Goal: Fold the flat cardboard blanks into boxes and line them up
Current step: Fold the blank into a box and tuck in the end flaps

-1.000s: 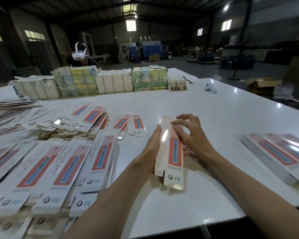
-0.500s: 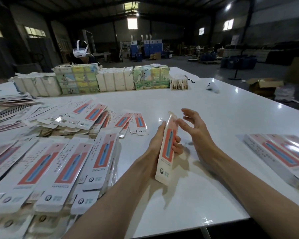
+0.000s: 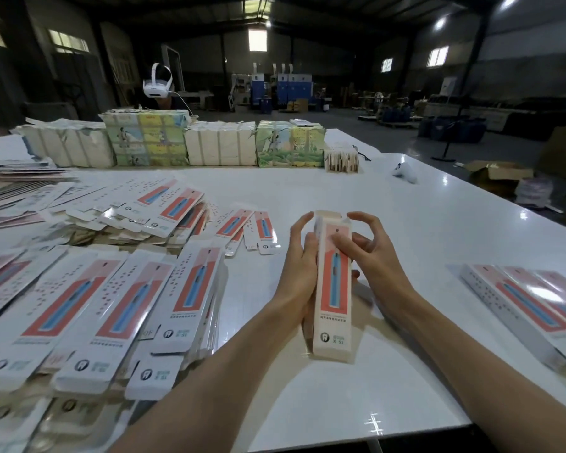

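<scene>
One box (image 3: 333,289) is gripped in both hands over a white bench (image 3: 406,387), printed face toward the camera. Its far end is open, with the flaps (image 3: 330,213) raised; whether its near end touches the bench cannot be told. The box is clasped along its left side by the left hand (image 3: 299,266), whose fingers are wrapped behind it. The right hand (image 3: 371,256) is closed on the upper part, thumb pressed on the printed face and fingers (image 3: 361,218) arched over the open end. Left of the box, flat blanks (image 3: 111,305) are heaped in overlapping rows, with two loose blanks (image 3: 245,228) just beyond them. Right of the box, finished boxes (image 3: 520,299) are lined up side by side. Well behind the box, wrapped bundles (image 3: 219,147) are ranged across the bench, and a white headset (image 3: 157,83) is seen beyond them.
</scene>
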Action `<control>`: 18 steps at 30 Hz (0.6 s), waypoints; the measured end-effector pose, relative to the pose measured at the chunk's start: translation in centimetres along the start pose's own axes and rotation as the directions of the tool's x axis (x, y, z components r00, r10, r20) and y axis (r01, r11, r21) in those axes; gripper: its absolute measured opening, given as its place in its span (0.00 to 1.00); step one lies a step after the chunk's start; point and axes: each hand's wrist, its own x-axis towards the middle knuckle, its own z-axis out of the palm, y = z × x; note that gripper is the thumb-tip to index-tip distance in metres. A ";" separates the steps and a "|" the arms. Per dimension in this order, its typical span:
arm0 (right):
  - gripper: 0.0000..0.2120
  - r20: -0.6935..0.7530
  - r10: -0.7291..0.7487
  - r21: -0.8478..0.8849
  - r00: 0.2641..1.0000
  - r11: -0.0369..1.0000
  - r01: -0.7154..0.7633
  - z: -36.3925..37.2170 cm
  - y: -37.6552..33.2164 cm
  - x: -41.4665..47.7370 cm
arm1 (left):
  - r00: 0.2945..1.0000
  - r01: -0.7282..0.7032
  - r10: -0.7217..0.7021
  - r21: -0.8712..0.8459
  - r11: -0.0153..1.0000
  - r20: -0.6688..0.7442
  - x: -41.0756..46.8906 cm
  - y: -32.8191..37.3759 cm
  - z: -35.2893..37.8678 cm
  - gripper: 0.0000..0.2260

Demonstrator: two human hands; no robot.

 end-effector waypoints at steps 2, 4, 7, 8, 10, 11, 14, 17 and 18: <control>0.27 -0.016 0.000 -0.002 1.000 1.000 0.000 0.2 -0.2 0.0 | 0.999 -0.018 0.018 0.008 1.000 0.041 -0.1 0.2 0.3 0.11; 0.30 -0.049 0.001 -0.015 0.999 1.000 -0.002 0.4 -0.4 0.0 | 0.995 0.003 -0.003 0.005 1.000 0.103 -0.3 0.4 0.5 0.14; 0.33 -0.094 -0.019 -0.048 0.995 0.999 0.015 0.3 -0.6 0.1 | 0.979 0.029 -0.032 0.021 0.999 0.201 -0.5 0.5 0.9 0.29; 0.32 -0.098 -0.031 -0.053 0.995 0.998 0.025 0.3 -0.6 0.1 | 0.975 0.026 -0.038 0.057 0.998 0.218 -0.5 0.5 1.0 0.35; 0.29 -0.103 -0.060 -0.064 0.993 0.997 0.054 0.1 -0.5 0.2 | 0.969 0.015 -0.049 0.142 0.990 0.242 -0.5 0.2 1.1 0.46; 0.28 -0.107 -0.074 -0.075 0.992 0.995 0.066 0.0 -0.4 0.3 | 0.965 0.003 -0.045 0.160 0.987 0.259 -0.5 0.0 1.0 0.49; 0.27 -0.105 -0.102 -0.110 0.989 0.990 0.091 -0.2 -0.4 0.3 | 0.963 -0.038 -0.015 0.188 0.981 0.270 -0.2 -0.5 0.7 0.52; 0.24 -0.076 -0.127 -0.116 0.989 0.986 0.118 0.1 -0.4 0.2 | 0.977 -0.022 -0.023 0.205 0.978 0.214 0.0 -0.7 0.5 0.49; 0.23 -0.073 -0.132 -0.119 0.989 0.985 0.123 0.2 -0.4 0.2 | 0.980 -0.026 -0.018 0.217 0.976 0.200 0.0 -0.8 0.5 0.48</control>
